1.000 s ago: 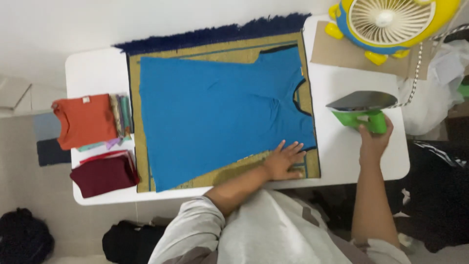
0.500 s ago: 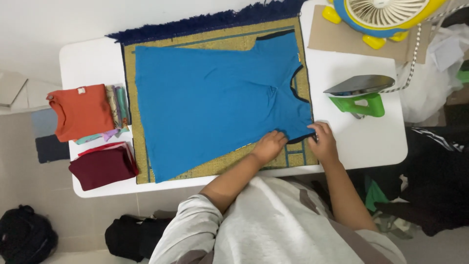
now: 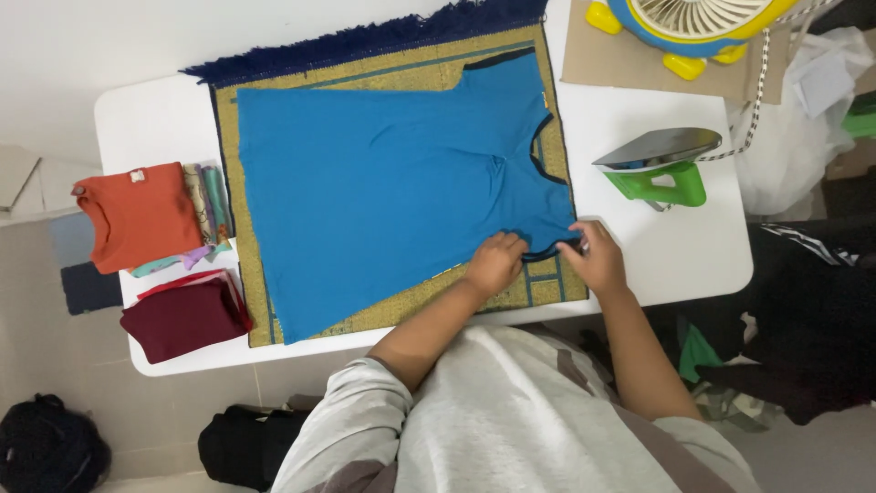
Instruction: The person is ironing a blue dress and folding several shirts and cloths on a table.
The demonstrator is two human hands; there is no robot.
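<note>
A blue sleeveless garment (image 3: 383,183) with dark trim lies spread flat on a yellow mat (image 3: 429,306) with a dark blue fringe, on a white table (image 3: 680,251). My left hand (image 3: 495,263) pinches the garment's near edge by the armhole. Just to its right, my right hand (image 3: 595,256) grips the dark-trimmed corner of the same edge. A green iron (image 3: 659,166) stands on its heel on the table, to the right of the mat and apart from both hands.
A folded orange top (image 3: 137,215) on a small stack of clothes and a folded maroon garment (image 3: 182,318) lie at the table's left end. A yellow and blue fan (image 3: 693,27) stands on cardboard at the back right. Dark clothes lie on the floor.
My right hand let go of the iron and came over to the garment's near corner. My left hand went from lying flat on the mat to pinching the garment's edge.
</note>
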